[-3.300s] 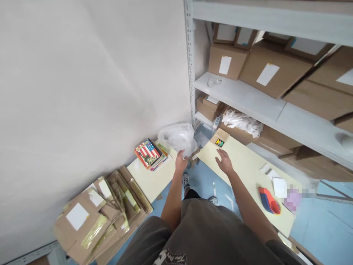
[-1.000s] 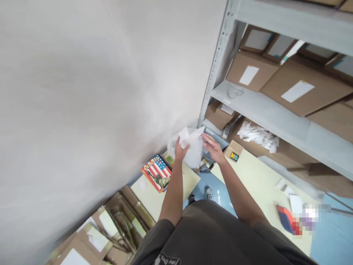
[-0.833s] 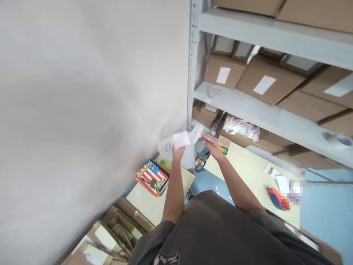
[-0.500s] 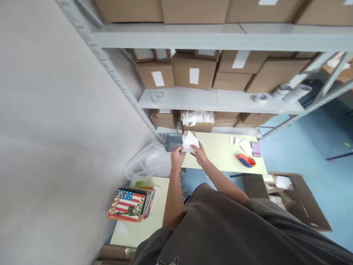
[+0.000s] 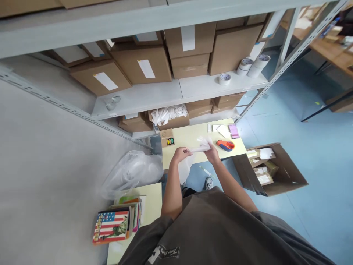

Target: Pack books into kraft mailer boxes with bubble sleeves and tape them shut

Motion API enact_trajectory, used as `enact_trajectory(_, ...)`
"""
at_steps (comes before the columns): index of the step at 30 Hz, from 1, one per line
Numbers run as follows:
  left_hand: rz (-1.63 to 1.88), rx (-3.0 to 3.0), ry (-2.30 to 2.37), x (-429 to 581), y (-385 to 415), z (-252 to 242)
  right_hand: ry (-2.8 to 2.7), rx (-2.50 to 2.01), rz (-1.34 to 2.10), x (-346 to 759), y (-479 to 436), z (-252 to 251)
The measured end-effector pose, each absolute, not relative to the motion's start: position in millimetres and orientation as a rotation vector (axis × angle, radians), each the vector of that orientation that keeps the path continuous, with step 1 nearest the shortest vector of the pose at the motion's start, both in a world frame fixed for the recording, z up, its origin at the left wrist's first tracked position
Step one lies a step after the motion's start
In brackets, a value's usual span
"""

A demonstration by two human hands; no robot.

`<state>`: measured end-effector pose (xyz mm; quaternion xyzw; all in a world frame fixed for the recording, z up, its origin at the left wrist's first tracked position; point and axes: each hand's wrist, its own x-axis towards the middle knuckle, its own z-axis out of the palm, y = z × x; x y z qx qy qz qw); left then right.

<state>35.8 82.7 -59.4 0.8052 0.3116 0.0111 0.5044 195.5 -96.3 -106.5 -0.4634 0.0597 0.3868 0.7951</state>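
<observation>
**Person (image 5: 215,224) holding a thin white sheet (image 5: 199,149)**

A grey metal rack (image 5: 193,86) of cardboard boxes (image 5: 150,64) is spanning the top. Below, a pale yellow table (image 5: 190,134) is standing, an open carton (image 5: 293,165) sitting at right on the floor. The left hand (image 5: 179,155) is pinching the sheet's left end, the right hand (image 5: 211,153) gripping its right; the sheet is stretching between them, seen against the table. An orange-and-blue object (image 5: 225,145) is lying on the tabletop.

Charcoal T-shirt (image 5: 220,228), loosely creased across the front. Short sleeves (image 5: 158,235) in the same cloth, forearms bare below. Print (image 5: 169,253) on the wearer's left — dark patch, white script too small to read, white shape alongside. Black legwear (image 5: 190,192). Grey-and-white laced shoe (image 5: 209,183). Left hand (image 5: 180,154), right hand (image 5: 212,154) — both bare.
</observation>
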Motion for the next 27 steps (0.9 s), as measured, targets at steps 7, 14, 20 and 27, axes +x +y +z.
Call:
enact_trajectory(7, 0.149, 1.868, 0.765, 59.0, 126.4, -74.7, 0.315, -1.092, 0.675, 194.2, -93.0, -143.9)
enact_trajectory(14, 0.004, 1.811, 0.757, 63.0, 170.8, -94.5, 0.370, -1.117, 0.642, 200.4, -92.8, -164.2)
enact_trajectory(20, -0.062, 1.848, 0.739, 73.8, 194.7, -111.9, 0.403, -1.126, 0.592, 212.0, -91.7, -167.5)
enact_trajectory(27, -0.162, 1.733, 0.745, 69.2, 194.0, -128.3, 0.434, -1.079, 0.691, 208.6, -85.4, -170.1)
